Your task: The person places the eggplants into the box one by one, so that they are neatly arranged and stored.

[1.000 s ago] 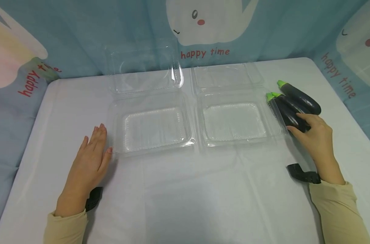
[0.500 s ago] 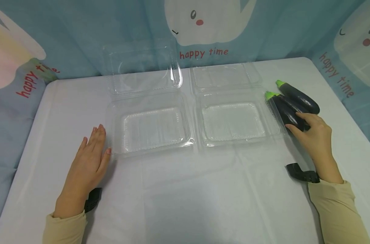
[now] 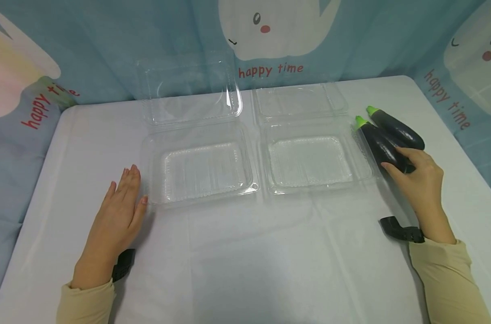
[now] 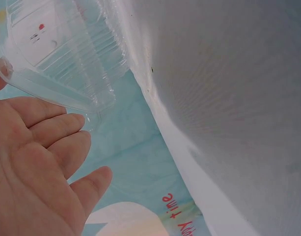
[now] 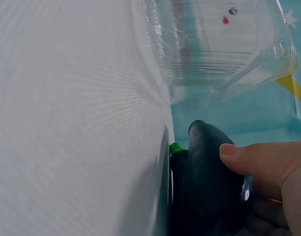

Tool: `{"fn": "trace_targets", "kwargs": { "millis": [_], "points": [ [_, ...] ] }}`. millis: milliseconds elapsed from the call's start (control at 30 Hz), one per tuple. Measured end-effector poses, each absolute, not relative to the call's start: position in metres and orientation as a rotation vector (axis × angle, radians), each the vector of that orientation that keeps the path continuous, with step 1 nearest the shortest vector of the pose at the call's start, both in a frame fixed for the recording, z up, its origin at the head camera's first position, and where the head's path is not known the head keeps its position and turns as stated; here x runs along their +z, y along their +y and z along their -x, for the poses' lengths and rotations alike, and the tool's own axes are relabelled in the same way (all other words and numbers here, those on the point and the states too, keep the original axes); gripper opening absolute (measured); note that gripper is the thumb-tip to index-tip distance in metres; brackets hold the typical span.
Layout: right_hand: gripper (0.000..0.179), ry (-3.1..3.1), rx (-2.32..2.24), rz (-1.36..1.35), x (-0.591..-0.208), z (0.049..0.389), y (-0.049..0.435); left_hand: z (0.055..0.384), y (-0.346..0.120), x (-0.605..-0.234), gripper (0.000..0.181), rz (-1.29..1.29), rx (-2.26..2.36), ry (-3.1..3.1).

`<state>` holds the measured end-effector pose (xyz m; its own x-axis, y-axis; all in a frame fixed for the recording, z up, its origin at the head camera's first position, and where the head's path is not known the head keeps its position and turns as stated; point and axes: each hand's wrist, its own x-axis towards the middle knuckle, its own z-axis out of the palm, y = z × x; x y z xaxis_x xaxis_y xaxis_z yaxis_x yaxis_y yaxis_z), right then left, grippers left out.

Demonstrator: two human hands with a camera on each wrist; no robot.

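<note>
My right hand [image 3: 421, 175] holds the blunt end of a dark purple eggplant [image 3: 379, 141] with a bright green stem, thumb on its near side. In the right wrist view this eggplant [image 5: 209, 182] fills the lower middle, and a green-stemmed one [image 5: 178, 169] shows behind it. A second eggplant [image 3: 397, 128] lies just beyond on the white cloth; a third between them is mostly hidden. Extended fingers mark my left hand [image 3: 115, 220], beside the left clear plastic container [image 3: 202, 198]. In the left wrist view, its thumb [image 4: 0, 73] overlaps the rim of that container [image 4: 57, 91].
Right of it stands another clear plastic container [image 3: 310, 189], its side close to the gripped eggplant. Both lids, the left lid [image 3: 192, 117] and right lid [image 3: 302, 103], are raised at the back. A blue printed curtain [image 3: 180, 40] hangs behind the white-covered table [image 3: 245, 270].
The gripped eggplant has shifted slightly up and right with my right hand, and now covers the middle eggplant's stem. My left hand stays in place.
</note>
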<state>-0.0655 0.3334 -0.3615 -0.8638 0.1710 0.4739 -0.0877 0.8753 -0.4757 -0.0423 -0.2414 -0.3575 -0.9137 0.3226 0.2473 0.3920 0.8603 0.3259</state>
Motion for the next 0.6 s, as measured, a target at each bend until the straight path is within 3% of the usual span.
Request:
{"fn": "trace_targets", "kwargs": {
  "millis": [600],
  "points": [
    [0.046,-2.478,0.692,0.127,-0.3591,0.0653,0.3319,0.0421,-0.2404,-0.3571,0.055,0.543,-0.552,-2.857]
  ]
}}
